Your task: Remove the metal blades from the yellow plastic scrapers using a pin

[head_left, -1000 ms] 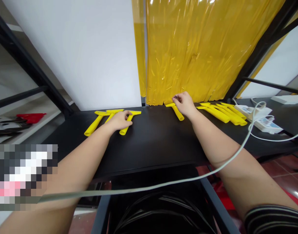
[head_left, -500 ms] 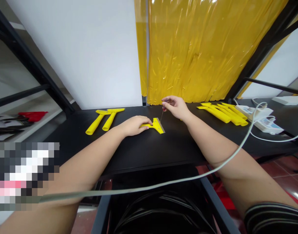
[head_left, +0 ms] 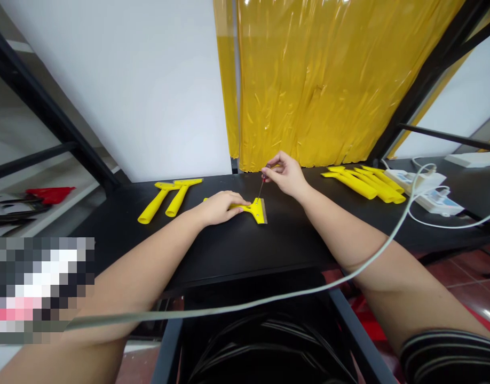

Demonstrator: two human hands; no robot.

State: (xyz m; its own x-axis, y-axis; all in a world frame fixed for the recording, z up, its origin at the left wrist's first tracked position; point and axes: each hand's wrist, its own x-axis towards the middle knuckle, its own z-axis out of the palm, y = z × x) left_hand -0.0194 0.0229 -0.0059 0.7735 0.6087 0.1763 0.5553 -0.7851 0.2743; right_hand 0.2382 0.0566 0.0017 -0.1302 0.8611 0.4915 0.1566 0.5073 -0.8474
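Under my left hand lies a yellow scraper, its handle gripped against the black tabletop and mostly covered by the fingers. A metal blade edges its wide head, which points right. My right hand pinches a screwdriver with a dark red handle. The thin shaft slants down and its tip meets the scraper's head near the upper screw, though exact contact is too small to make out.
Two yellow scrapers lie to the left on the black table. Several more yellow scrapers are piled at right, beside white power strips. A pale cable crosses in front of my forearms. Yellow plastic curtain hangs behind.
The scraper's head has turned slightly and shifted a little left and nearer me. The screwdriver tip has moved left from beside the blade edge onto the head.
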